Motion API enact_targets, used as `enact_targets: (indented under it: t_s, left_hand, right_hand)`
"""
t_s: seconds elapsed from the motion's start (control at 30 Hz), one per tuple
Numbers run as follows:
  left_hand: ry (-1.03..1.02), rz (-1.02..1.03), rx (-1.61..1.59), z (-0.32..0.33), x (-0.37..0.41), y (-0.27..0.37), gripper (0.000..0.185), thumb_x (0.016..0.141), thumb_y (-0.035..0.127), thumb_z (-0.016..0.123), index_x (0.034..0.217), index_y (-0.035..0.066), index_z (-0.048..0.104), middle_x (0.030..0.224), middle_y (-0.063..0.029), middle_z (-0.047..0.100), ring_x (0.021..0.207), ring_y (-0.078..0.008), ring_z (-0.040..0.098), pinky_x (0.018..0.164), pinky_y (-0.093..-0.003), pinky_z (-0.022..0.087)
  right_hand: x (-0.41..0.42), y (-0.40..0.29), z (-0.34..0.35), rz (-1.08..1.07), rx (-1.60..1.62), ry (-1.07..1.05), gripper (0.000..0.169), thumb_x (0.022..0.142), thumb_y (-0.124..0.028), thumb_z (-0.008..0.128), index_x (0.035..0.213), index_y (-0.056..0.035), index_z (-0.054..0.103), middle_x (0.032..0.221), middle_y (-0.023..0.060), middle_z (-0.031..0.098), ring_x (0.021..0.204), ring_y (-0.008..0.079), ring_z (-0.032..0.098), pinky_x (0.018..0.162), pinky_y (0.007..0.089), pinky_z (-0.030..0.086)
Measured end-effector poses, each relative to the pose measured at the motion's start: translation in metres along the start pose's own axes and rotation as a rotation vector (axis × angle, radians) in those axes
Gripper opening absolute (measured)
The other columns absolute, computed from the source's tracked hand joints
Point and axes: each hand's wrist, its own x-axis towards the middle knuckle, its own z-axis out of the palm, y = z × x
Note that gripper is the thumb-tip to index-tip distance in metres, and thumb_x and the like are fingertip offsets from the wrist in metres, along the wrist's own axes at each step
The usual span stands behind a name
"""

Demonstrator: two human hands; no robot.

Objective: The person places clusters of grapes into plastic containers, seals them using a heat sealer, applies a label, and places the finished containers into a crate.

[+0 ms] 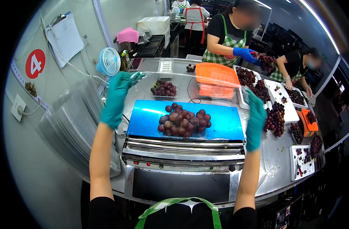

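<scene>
My left hand (113, 100), in a teal glove, grips one end of a sheet of clear cling film (180, 74). The opposite end is held in my right hand (255, 120), gloved the same way. The film stretches between both raised hands, beyond a bunch of dark red grapes (184, 120). Those grapes rest in a clear plastic tray on the blue top plate (143, 118) of a film wrapping machine (183, 150). Metal rollers lie along the machine's near side. How the film lies over the grapes is hard to make out.
Stacked clear plastic trays (80, 128) stand at left beside a small blue fan (109, 61). Beyond the plate are a packed grape tray (164, 88) and an orange tray (217, 75). White grape trays (283, 100) line the right, where a blue-gloved person (230, 43) holds red-handled snips.
</scene>
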Motion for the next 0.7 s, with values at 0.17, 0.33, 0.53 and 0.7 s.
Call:
enact_targets:
  t_s: [0.17, 0.33, 0.53, 0.7]
  left_hand:
    - [-0.317, -0.097, 0.726, 0.005, 0.003, -0.111, 0.031, 0.086, 0.009, 0.049, 0.118, 0.005, 0.048, 0.095, -0.0102, 0.059, 0.08, -0.0178, 0.056, 0.077, -0.0299, 0.045]
    - [-0.508, -0.173, 0.714, 0.001, -0.078, -0.15, 0.033, 0.081, 0.008, 0.049, 0.114, 0.004, 0.051, 0.113, -0.0176, 0.053, 0.098, -0.0304, 0.053, 0.084, -0.0341, 0.042]
    - [-0.402, -0.387, 0.618, 0.019, -0.095, -0.131, 0.024, 0.09, 0.02, 0.043, 0.096, 0.002, 0.058, 0.081, 0.0006, 0.057, 0.07, -0.0068, 0.051, 0.066, -0.0214, 0.043]
    - [-0.215, -1.02, -0.055, 0.023, -0.075, -0.112, 0.028, 0.09, 0.024, 0.041, 0.087, 0.002, 0.058, 0.073, -0.0033, 0.057, 0.061, -0.0133, 0.053, 0.056, -0.0269, 0.043]
  right_hand:
    - [0.021, 0.12, 0.029, 0.333, -0.719, -0.515, 0.027, 0.088, -0.025, 0.049, 0.099, -0.002, 0.057, 0.09, 0.0154, 0.061, 0.078, 0.0229, 0.057, 0.072, 0.0312, 0.044]
    - [-0.029, 0.113, 0.015, 0.354, -0.772, -0.697, 0.025, 0.086, -0.027, 0.05, 0.098, -0.0062, 0.058, 0.09, 0.02, 0.058, 0.084, 0.0338, 0.057, 0.069, 0.0365, 0.045]
    - [-0.051, 0.093, 0.024, 0.757, -0.554, -0.536, 0.022, 0.086, -0.024, 0.05, 0.089, -0.0032, 0.058, 0.079, 0.0121, 0.06, 0.072, 0.0193, 0.058, 0.063, 0.0318, 0.046]
    - [-0.035, 0.103, 0.03, 1.16, 0.264, -0.476, 0.032, 0.09, -0.032, 0.044, 0.087, -0.0046, 0.059, 0.077, 0.002, 0.058, 0.067, 0.009, 0.051, 0.061, 0.0248, 0.044]
